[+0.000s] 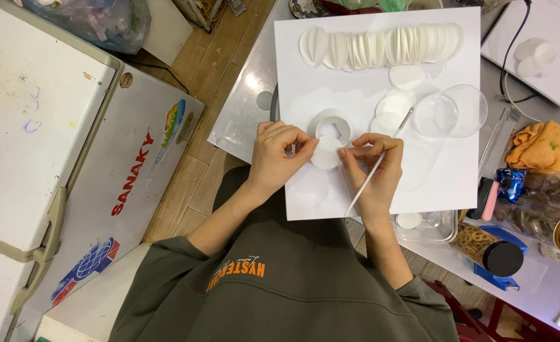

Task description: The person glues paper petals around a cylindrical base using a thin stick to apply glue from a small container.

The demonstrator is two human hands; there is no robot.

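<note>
Lying on the white board (444,183) atop the bench (242,114), a folded white paper disc (325,154) sits directly between both hands. The left hand (276,158) pinches its left edge; the right hand (376,174), equally near, touches its right edge, apparently while gripping a thin white stick (371,174) angled toward the clear dish (451,114).

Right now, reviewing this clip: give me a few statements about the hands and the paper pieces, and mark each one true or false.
1. The right hand holds a thin white brush. True.
2. Both hands touch a folded paper circle on the white board. True.
3. The row of folded circles lies along the board's near edge. False: it runs along the far edge.
4. The left hand holds scissors. False: it only pinches the paper.
5. An orange cloth lies right of the board. True.
</note>
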